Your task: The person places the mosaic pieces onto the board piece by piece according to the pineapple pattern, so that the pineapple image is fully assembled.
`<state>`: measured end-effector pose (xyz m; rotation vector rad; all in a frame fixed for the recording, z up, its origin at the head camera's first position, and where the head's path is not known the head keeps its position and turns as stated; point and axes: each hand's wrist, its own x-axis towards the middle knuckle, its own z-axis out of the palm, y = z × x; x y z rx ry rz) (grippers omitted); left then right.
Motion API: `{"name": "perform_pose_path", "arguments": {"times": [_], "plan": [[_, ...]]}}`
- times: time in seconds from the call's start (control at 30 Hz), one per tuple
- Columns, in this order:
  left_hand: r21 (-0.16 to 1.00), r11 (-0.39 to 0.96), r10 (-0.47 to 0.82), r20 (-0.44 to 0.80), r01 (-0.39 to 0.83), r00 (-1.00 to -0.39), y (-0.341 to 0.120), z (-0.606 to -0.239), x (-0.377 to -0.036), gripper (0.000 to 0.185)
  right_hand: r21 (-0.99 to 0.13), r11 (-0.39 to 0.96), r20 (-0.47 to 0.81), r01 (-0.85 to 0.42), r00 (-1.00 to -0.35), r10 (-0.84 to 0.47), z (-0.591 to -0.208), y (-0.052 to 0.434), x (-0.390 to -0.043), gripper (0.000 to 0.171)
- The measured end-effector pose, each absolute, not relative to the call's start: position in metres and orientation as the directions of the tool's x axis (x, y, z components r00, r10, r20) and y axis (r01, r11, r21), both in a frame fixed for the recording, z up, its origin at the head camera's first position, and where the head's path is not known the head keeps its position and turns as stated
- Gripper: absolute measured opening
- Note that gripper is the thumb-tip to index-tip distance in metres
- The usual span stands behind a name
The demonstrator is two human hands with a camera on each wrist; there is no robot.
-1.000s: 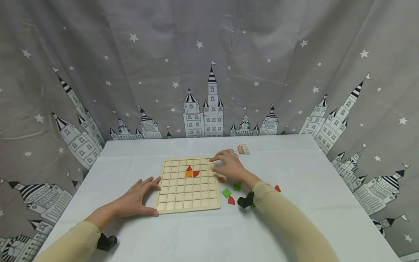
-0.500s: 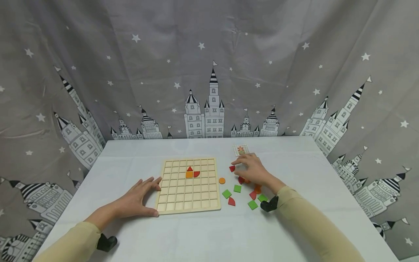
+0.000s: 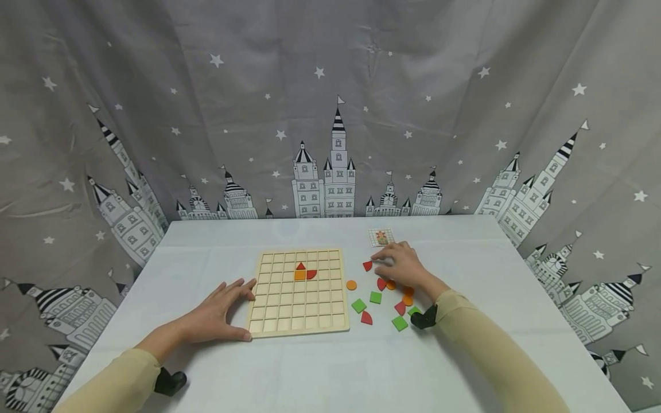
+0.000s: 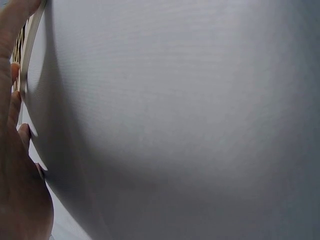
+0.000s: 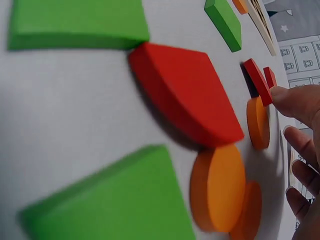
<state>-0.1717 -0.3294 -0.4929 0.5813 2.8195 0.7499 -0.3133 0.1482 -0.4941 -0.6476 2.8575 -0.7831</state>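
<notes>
My left hand [image 3: 214, 312] rests at the left edge of a wooden grid board [image 3: 299, 334], fingers spread, thumb by its near left corner. On the board lie an orange square [image 3: 300, 275], a red triangle [image 3: 301, 266] above it and a red quarter-circle [image 3: 311, 275] to its right. Right of the board, my right hand [image 3: 404, 267] is held low over loose pieces. Its thumb and index finger stand apart, their tips just beside a loose red quarter-circle [image 3: 368, 266]. In the right wrist view, the thumb [image 5: 287, 97] overlaps the red pieces nearest it.
Loose green squares [image 3: 359, 306], orange discs [image 3: 352, 285] and red quarter-circles [image 3: 366, 318] lie scattered between the board and my right forearm. A small pattern card [image 3: 381, 237] lies behind my right hand. A grey castle-print curtain [image 3: 330, 86] hangs behind the white table.
My right hand has moved right, from the board's right edge to the loose pieces, then slightly farther right from the red quarter-circle. The left hand has stayed at the board.
</notes>
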Motion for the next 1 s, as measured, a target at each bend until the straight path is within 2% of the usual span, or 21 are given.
{"name": "perform_pose_path", "arguments": {"times": [0.23,0.63,0.83,1.0], "plan": [[0.497,0.799,0.416,-0.050,0.339,-0.908,-0.329,-0.494,-0.173,0.086,-0.521,0.784,-0.007,-0.338,-0.917,-0.400,-0.494,0.140,-0.313,0.030],[0.503,0.794,0.419,-0.047,0.341,-0.907,-0.329,-0.490,-0.172,0.085,-0.526,0.774,0.040,-0.352,-0.919,-0.391,-0.496,0.136,-0.312,0.019],[0.501,0.795,0.419,-0.047,0.342,-0.907,-0.329,-0.491,-0.172,0.085,-0.533,0.774,0.011,-0.342,-0.917,-0.398,-0.496,0.136,-0.311,0.023],[0.507,0.786,0.428,-0.035,0.353,-0.903,-0.329,-0.492,-0.172,0.085,-0.543,0.747,0.010,-0.383,-0.892,-0.451,-0.494,0.134,-0.312,0.031]]}}
